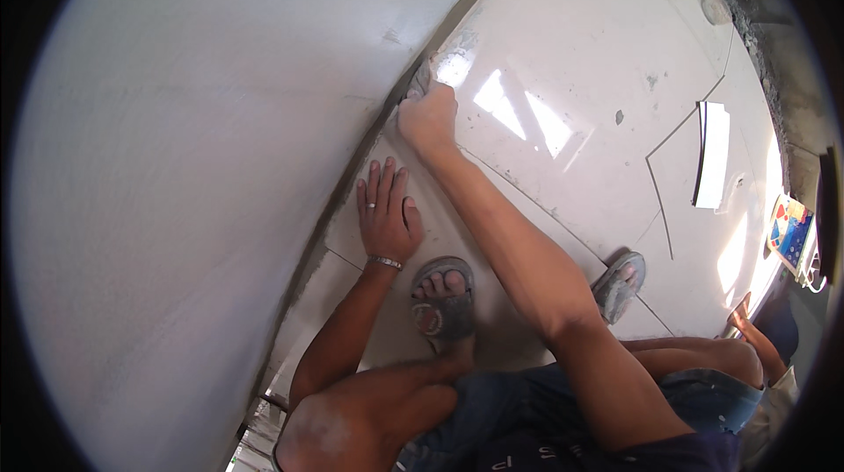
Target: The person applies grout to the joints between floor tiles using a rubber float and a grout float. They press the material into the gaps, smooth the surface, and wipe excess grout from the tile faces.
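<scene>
My left hand [385, 215] lies flat, fingers spread, on a glossy white floor tile [563, 59] beside the joint where the floor meets the white wall [193, 173]. It wears a ring and a wrist bracelet and holds nothing. My right hand [429, 113] is stretched further ahead and is closed around a grey sponge or cloth [422, 78] pressed at the grout line along the wall. I am squatting, with both sandalled feet [442, 296] on the tiles.
A white tile offcut [713, 156] lies on the floor at right. A colourful small box [789, 233] sits near the right edge. Rubble and bare concrete [747, 24] border the tiled area at top right. Another person's hand [747, 314] shows at lower right.
</scene>
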